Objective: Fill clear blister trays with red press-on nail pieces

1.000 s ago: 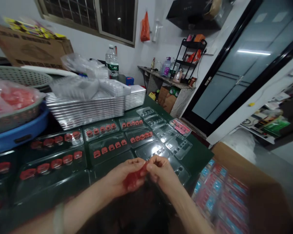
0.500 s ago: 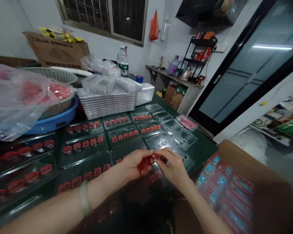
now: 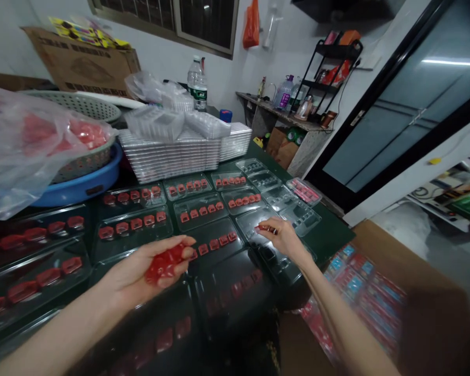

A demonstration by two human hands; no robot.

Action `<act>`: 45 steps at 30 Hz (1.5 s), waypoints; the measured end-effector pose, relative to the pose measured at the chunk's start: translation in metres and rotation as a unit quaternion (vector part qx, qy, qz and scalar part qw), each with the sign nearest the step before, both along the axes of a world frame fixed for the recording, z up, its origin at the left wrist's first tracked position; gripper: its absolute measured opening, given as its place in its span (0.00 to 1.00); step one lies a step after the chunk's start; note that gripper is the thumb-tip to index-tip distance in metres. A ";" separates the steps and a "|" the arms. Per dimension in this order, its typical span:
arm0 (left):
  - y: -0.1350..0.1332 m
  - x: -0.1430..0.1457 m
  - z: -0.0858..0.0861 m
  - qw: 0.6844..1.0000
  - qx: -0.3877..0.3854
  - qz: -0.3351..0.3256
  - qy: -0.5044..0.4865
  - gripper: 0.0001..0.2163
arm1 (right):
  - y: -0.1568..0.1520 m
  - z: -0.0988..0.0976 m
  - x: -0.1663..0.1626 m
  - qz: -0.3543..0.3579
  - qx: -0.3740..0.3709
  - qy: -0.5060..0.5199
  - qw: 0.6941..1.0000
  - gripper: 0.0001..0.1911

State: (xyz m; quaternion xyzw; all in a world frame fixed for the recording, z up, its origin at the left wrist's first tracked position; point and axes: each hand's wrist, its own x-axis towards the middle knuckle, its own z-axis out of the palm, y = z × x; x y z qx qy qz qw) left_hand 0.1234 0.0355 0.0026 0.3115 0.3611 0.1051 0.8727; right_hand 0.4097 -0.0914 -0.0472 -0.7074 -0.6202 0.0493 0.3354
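Note:
My left hand (image 3: pixel 141 271) is cupped, palm up, round a small heap of red pieces (image 3: pixel 163 262) above the near trays. My right hand (image 3: pixel 284 237) reaches forward and pinches one red piece (image 3: pixel 265 228) over a clear plastic tray (image 3: pixel 258 222) whose pockets look unfilled. Several clear trays (image 3: pixel 198 211) lie in rows on the dark green table (image 3: pixel 329 230), most with a line of red pieces set in their pockets.
A tall stack of clear trays (image 3: pixel 172 156) stands behind the rows. A blue basin (image 3: pixel 82 188) with a basket and a plastic bag of red pieces (image 3: pixel 35 146) sits at left. A cardboard box of packed red-and-blue items (image 3: pixel 356 292) is at lower right.
My hands have parted. The right hand went forward and right with one red piece to a clear tray; the left hand drew back left with the heap.

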 end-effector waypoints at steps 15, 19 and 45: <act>-0.014 0.037 -0.014 0.998 -0.009 -0.056 -0.021 0.11 | 0.018 -0.001 -0.017 0.010 -0.161 -0.169 0.972 0.09; -0.015 0.052 -0.018 0.996 -0.015 -0.068 -0.049 0.13 | 0.022 -0.002 -0.022 0.021 -0.196 -0.210 0.958 0.10; -0.062 0.139 -0.045 0.964 0.165 -0.199 -0.067 0.12 | -0.052 0.011 -0.057 -0.084 -0.024 0.160 0.983 0.06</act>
